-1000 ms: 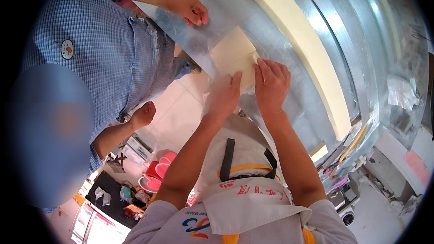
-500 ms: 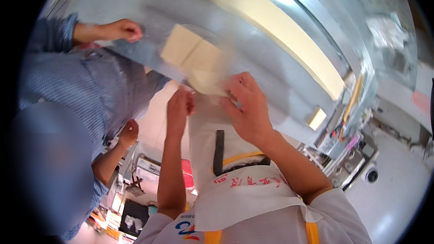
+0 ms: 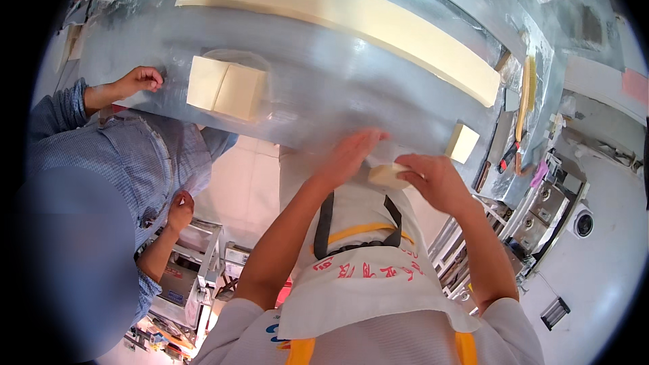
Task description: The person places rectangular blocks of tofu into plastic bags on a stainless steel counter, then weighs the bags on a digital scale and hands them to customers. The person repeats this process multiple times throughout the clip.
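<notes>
My right hand point(image 3: 436, 179) is closed, thumb and fingers gripping a small pale yellow piece of dough point(image 3: 388, 176) just off the table's near edge. A blurred, translucent patch shows beside that piece; I cannot tell what it is. My left hand point(image 3: 353, 155) stretches its fingers out flat over the edge, to the left of the piece, with nothing visible in it. Two pale dough blocks point(image 3: 238, 92) stand side by side on a clear plastic sheet point(image 3: 270, 107) at the left. Another cut dough block point(image 3: 462, 142) sits alone to the right of my hands.
A long dough strip point(image 3: 351, 17) curves across the back of the metal table point(image 3: 311, 81). At the right end lie a wooden-handled brush point(image 3: 526, 98) and a dark-bladed knife point(image 3: 499, 136). A co-worker's hand point(image 3: 140, 80) hovers by the table's left edge.
My hands have moved right, away from the paired blocks, and the view has shifted. A dough piece now shows plainly in my right hand. My left hand's fingers have straightened.
</notes>
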`<action>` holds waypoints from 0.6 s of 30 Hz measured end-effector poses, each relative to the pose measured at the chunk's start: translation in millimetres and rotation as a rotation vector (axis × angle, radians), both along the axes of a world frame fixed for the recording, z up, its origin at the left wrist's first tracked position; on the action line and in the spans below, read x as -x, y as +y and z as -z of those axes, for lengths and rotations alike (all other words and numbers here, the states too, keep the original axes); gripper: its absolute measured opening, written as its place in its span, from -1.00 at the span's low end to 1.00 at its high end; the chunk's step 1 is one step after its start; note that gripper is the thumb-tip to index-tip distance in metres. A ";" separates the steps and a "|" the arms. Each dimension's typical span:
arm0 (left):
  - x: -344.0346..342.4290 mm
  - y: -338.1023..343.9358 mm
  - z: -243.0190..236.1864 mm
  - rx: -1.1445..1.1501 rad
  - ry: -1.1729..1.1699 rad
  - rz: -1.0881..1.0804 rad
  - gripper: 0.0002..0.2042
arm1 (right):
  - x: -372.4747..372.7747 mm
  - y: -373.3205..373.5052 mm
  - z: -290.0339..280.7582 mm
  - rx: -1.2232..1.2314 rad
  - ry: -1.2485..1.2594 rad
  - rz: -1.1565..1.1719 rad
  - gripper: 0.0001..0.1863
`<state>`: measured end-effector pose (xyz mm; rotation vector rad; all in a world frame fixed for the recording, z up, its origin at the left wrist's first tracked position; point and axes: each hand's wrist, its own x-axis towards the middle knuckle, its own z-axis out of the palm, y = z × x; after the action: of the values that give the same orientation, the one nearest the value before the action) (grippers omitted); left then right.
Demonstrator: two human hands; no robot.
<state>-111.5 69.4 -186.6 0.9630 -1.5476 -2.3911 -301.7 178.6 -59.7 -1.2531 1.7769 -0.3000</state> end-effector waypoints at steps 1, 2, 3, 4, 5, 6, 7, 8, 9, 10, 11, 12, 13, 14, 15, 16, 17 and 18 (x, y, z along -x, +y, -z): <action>10.8 -2.1 5.9 -0.228 0.001 0.069 -0.43 | 9.2 -0.5 7.5 -0.028 -0.033 0.056 -0.72; 20.7 -2.3 15.7 -0.456 0.003 0.139 -0.44 | 20.0 -0.6 21.5 -0.056 -0.065 0.112 -0.71; 29.8 -0.5 24.7 -0.682 0.003 0.200 -0.44 | 33.1 -2.7 38.5 -0.082 -0.100 0.160 -0.70; 37.8 3.3 31.2 -0.565 -0.033 0.242 -0.49 | 46.4 -4.5 57.4 -0.082 -0.083 0.155 -0.69; 43.3 8.2 36.6 -0.451 -0.071 0.278 -0.53 | 58.6 -7.4 78.4 -0.085 -0.068 0.144 -0.67; 48.3 12.5 40.7 -0.337 -0.112 0.318 -0.56 | 68.0 -9.3 95.4 -0.088 -0.057 0.139 -0.66; 53.6 12.7 44.6 -0.330 -0.150 0.269 -0.59 | 75.0 -15.0 107.4 -0.070 -0.027 0.134 -0.66; 60.0 11.6 48.0 -0.325 -0.187 0.221 -0.61 | 80.4 -20.2 116.9 -0.053 0.004 0.131 -0.66; 62.2 8.2 46.7 -0.313 -0.229 0.167 -0.63 | 82.3 -25.1 128.8 -0.030 0.030 0.124 -0.66; 66.9 10.7 42.8 -0.233 -0.304 0.229 -0.64 | 90.3 -20.5 144.8 0.046 -0.021 0.144 -0.64; 66.6 7.4 35.4 -0.155 -0.399 0.263 -0.65 | 90.6 -33.7 135.5 -0.015 -0.017 0.124 -0.63; 56.8 -1.1 30.2 -0.077 -0.502 0.304 -0.64 | 86.0 -44.9 122.6 -0.071 -0.015 0.107 -0.61; 39.5 -7.5 26.5 -0.024 -0.504 0.229 -0.65 | 83.7 -44.1 126.2 0.022 0.085 0.099 -0.69; 21.1 -6.7 20.6 0.022 -0.499 0.151 -0.65 | 76.0 -47.8 126.2 0.202 0.182 0.090 -0.77; 8.5 -3.2 17.0 0.065 -0.482 0.081 -0.64 | 61.2 -62.9 119.7 0.243 0.153 0.157 -0.78; -15.9 -4.6 18.4 0.072 -0.504 -0.043 -0.66 | 42.0 -79.8 115.3 0.281 0.122 0.223 -0.78; -48.9 -5.6 23.1 0.076 -0.515 -0.156 -0.67 | 22.3 -95.9 104.4 0.313 0.103 0.298 -0.79; -79.6 -11.4 25.3 0.081 -0.518 -0.258 -0.68 | -3.3 -120.3 98.2 0.432 0.100 0.210 -0.77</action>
<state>-31.8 57.9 -211.9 1.7430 -1.5253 -1.9798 -298.4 58.3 -157.9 -1.3948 2.0015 -0.7871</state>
